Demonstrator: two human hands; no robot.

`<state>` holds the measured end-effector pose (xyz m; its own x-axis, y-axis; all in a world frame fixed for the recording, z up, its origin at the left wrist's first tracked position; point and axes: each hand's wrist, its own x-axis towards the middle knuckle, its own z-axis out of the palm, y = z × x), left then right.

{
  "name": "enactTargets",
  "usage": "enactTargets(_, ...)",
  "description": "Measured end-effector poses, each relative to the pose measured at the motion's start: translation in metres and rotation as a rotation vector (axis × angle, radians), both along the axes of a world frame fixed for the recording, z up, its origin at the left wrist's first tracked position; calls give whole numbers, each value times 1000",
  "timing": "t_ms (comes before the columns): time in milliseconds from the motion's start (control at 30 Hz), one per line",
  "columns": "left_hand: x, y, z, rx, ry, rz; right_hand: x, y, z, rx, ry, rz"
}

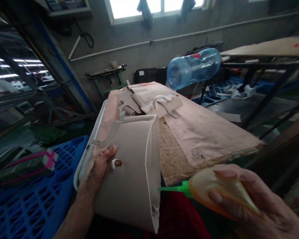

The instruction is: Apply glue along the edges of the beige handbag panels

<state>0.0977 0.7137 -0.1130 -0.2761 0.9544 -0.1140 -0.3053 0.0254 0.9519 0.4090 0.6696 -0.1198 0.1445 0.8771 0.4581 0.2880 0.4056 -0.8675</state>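
A light grey-beige handbag [129,146], with a small gold clasp [118,163] on its face, stands tilted at the near edge of the table. My left hand [102,162] grips it from the left, thumb lying on the front panel; the other fingers are partly hidden behind. In my right hand [259,196] is a squeeze bottle [201,187] of amber liquid, held on its side with fingers wrapped round it. Its green nozzle [174,188] points left, the tip at or very close to the bag's side edge.
More bag pieces [154,99] with a wrapped handle lie farther back on the cloth-covered table [209,132]. A large blue water bottle [194,68] lies sideways beyond its right edge. Blue plastic pallets [45,192] are on the floor at left, one carrying bundles with pink straps [27,166].
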Motion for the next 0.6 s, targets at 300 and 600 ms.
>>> enactTargets(300, 1, 0, 0, 26, 14, 0, -5, -18, -1, -138, 60, 37)
enactTargets(600, 3, -1, 0, 25, 24, 24, -7, -22, -4, -112, 102, -17)
